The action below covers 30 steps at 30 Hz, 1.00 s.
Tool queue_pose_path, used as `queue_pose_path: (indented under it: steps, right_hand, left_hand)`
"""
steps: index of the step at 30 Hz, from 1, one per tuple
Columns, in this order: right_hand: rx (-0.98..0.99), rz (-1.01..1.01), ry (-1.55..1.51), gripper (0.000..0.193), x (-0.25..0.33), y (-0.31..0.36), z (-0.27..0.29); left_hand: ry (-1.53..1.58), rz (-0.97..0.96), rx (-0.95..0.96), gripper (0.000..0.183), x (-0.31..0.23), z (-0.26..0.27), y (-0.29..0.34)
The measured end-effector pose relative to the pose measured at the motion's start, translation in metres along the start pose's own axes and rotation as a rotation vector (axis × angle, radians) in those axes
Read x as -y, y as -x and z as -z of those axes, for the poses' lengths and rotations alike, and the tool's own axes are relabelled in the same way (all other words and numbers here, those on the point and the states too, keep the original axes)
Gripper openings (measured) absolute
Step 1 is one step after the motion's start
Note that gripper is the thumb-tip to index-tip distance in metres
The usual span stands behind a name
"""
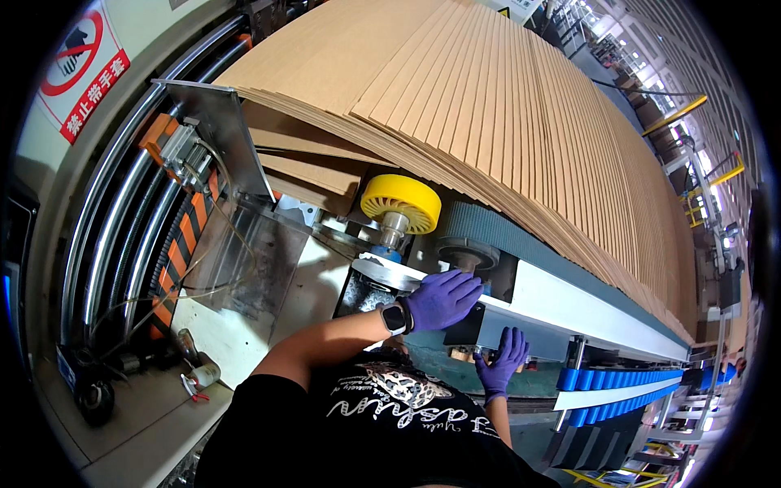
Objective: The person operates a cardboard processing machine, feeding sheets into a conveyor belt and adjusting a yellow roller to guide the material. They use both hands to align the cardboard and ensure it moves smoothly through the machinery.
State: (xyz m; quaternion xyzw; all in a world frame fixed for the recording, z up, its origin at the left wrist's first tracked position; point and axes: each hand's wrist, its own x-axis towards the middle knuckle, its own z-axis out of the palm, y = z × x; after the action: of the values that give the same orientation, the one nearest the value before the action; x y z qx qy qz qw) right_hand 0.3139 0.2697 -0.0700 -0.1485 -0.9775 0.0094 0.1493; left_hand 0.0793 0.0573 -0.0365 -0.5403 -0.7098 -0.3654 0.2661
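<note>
My left hand (443, 299), in a purple glove, lies with fingers stretched out at the near end of the white conveyor rail (561, 302). It is just below the dark belt pulley (469, 254). To its right and nearer to me, my right hand (503, 362), gloved the same way, is spread against the grey panel (521, 332) under the rail, thumb apart. Neither hand shows anything held. Beyond them, overlapping brown cardboard sheets (488, 106) lie in a long row on the dark ribbed belt (521, 236). A yellow wheel (402, 203) stands beneath the sheets' near edge.
At left are an upright metal plate (215, 130), steel rollers (114, 195) and an orange-and-black striped strip (181, 264). A loose hose (236, 224) hangs there. Blue rollers (618, 379) line the right side. A small motor-like part (201, 376) sits at lower left.
</note>
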Motion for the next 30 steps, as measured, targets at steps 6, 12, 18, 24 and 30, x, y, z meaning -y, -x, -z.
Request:
queue_pose_path:
  steps: [6, 12, 18, 24, 30]
  right_hand:
    - [-0.008, 0.005, 0.002, 0.103, 0.0011, -0.0007, 0.0011]
    - [-0.018, 0.01, 0.019, 0.103, 0.0018, -0.0024, 0.0013]
    - [-0.011, -0.001, 0.016, 0.104, 0.0027, -0.0016, 0.0006]
    - [-0.033, 0.005, 0.007, 0.101, -0.0003, 0.0002, -0.002]
    - [-0.047, -0.015, 0.029, 0.097, 0.0073, -0.0012, -0.0013]
  left_hand:
    - [-0.001, 0.018, 0.019, 0.051, -0.001, -0.0016, 0.0008]
    - [-0.035, 0.0, 0.046, 0.053, 0.0002, -0.0032, 0.0019]
    - [-0.041, -0.013, 0.033, 0.052, 0.0021, -0.0048, 0.0039]
    - [-0.058, -0.027, 0.019, 0.05, 0.002, -0.0057, 0.002]
    - [-0.052, -0.043, 0.046, 0.052, 0.0055, -0.007, 0.0049]
